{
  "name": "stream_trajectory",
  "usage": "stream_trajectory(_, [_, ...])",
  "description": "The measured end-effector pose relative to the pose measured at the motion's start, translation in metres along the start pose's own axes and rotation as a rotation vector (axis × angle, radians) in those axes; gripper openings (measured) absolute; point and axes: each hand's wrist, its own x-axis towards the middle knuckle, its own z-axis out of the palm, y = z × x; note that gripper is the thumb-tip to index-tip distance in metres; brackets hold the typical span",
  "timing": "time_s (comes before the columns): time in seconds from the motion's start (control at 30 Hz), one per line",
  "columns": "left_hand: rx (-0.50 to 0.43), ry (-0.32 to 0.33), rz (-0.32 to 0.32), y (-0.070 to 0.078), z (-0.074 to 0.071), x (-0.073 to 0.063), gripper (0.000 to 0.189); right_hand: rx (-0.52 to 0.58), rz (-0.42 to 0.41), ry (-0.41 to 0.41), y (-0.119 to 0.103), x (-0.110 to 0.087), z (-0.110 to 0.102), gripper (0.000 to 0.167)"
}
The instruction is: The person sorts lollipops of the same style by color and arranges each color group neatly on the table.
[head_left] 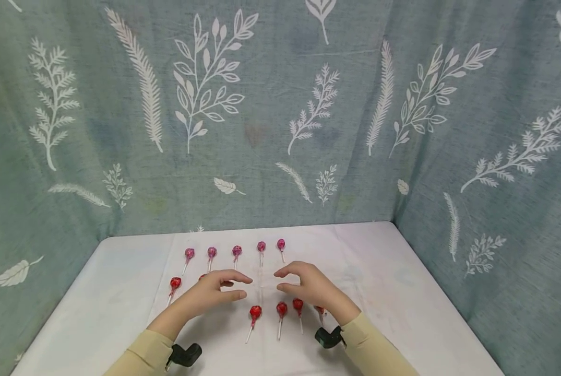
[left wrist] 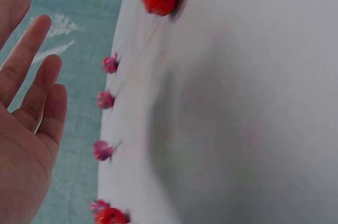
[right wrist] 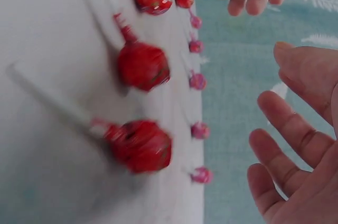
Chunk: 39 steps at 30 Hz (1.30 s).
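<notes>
My left hand (head_left: 209,293) hovers over the white table with its fingers loosely bent and nothing in its grasp. Facing it across a gap, my right hand (head_left: 312,286) is held the same way, also without anything in it. Red-wrapped lollipops on white sticks lie below: a red lollipop (head_left: 255,312) between the hands, another (head_left: 282,308) just right of it, and a third (head_left: 298,304) close under the right hand. One more is partly covered by the right wrist. A red lollipop (head_left: 175,283) lies left of my left hand, and another behind that hand is mostly hidden.
Along the back of the white table (head_left: 120,271) runs a row of several pink-purple lollipops (head_left: 237,250), sticks toward me. A green curtain (head_left: 271,130) with white leaf prints hangs behind and at both sides. A small black device (head_left: 186,355) is strapped at each wrist.
</notes>
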Motion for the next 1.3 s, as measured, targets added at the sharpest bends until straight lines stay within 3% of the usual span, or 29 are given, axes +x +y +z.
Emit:
stream_trajectory(0.13, [-0.047,0.009,-0.022,-0.002,0.008,-0.002,0.025,0.009,0.036,0.021,0.01,-0.011,0.001,0.037])
stream_trajectory(0.4, [-0.042,0.008,0.006,-0.008,0.016,-0.001,0.029,0.006,0.088,0.064,0.02,-0.027,0.008,0.035])
stream_trajectory(0.67, [0.02,-0.005,-0.042,-0.011,0.021,-0.002,0.035,-0.049,0.035,0.085,0.026,-0.035,0.019,0.028])
stream_trajectory(0.97, [0.05,-0.094,0.008,-0.015,0.03,0.005,0.034,-0.178,-0.004,0.057,0.026,-0.034,0.028,0.026])
stream_trajectory(1.13, [0.097,-0.128,0.023,-0.019,0.033,0.009,0.035,-0.198,-0.002,0.038,0.023,-0.031,0.032,0.027])
stream_trajectory(1.3, [0.217,-0.113,0.057,-0.023,0.038,0.013,0.028,-0.195,0.032,0.024,0.022,-0.03,0.034,0.029])
